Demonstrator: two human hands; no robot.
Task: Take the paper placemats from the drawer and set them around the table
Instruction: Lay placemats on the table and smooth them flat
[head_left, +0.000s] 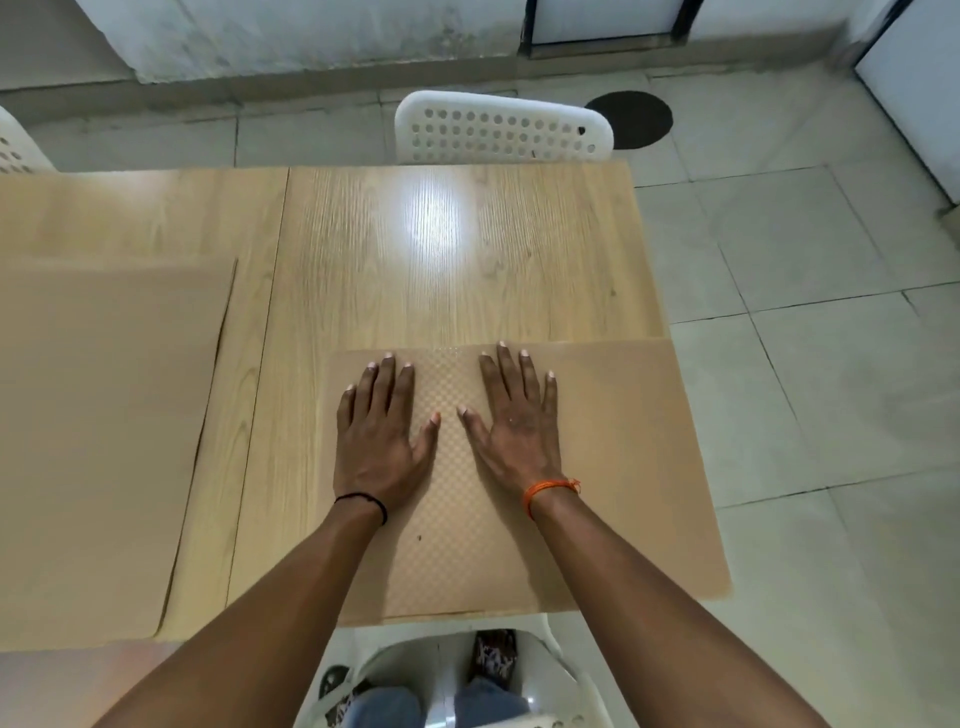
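A tan paper placemat (623, 467) lies flat at the near right end of the wooden table (441, 249), its right edge hanging past the table's side. My left hand (384, 436) and my right hand (514, 426) both rest palm-down on it, fingers spread, side by side. Neither hand grips anything. A second tan placemat (104, 441) lies flat on the left part of the table, apart from my hands. No drawer is in view.
A white perforated chair (498, 130) stands at the table's far side, and another chair's edge (15, 145) shows at the far left. A white chair (545, 675) is below me near my feet. Tiled floor (805, 312) lies to the right.
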